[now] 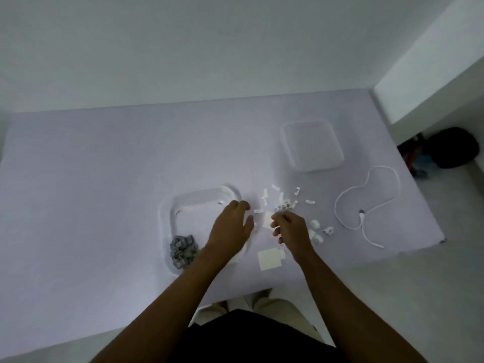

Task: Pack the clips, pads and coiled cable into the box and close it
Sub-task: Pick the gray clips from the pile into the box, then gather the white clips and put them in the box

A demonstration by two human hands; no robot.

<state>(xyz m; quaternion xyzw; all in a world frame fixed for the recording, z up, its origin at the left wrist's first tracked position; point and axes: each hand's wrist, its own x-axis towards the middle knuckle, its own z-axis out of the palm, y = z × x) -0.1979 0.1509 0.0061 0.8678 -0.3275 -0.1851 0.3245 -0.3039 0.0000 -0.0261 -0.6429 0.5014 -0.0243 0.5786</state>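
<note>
A clear plastic box (167, 224) sits at the table's centre, with a pile of grey clips (182, 251) in its near left corner. My left hand (230, 227) hovers over the box's right rim, fingers loosely bent, and I see nothing in it. My right hand (289, 230) is just right of it, fingers curled, its fingertips pinching the edge of a small white pad (267, 219). A second white pad (269, 258) lies flat nearer to me. Several white clips (284, 203) are scattered beyond and right of my right hand. The white cable (366, 205) lies loosely looped at the right.
The clear lid (313, 145) lies at the far right of the lavender table (91, 192). The table's right edge is just beyond the cable. A dark bag (454, 148) sits on the floor to the right. A white wall borders the far edge.
</note>
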